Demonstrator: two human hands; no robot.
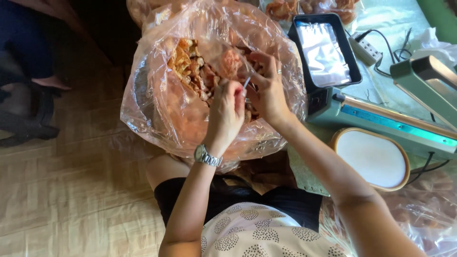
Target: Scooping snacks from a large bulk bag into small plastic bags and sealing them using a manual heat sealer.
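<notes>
Big clear plastic bag [157, 104] of orange fried crackers [200, 71] sits on the floor right in front of the person's knees, mouth open and nearly full, so plenty left in there. Both hands are inside it, close together: left hand [226, 112] pinching a thin white strip [246, 83], right hand [269, 88] curled around crackers. Off to the right a teal heat sealer [381, 121], a black scale [326, 50] and a round tray [371, 159] wait.

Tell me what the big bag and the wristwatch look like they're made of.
Big bag: thin clear plastic film, glossy, judging by its wrinkles and the fried snacks visible through it. Wristwatch on the left hand: probably polished metal, silvery with bright glints.
</notes>
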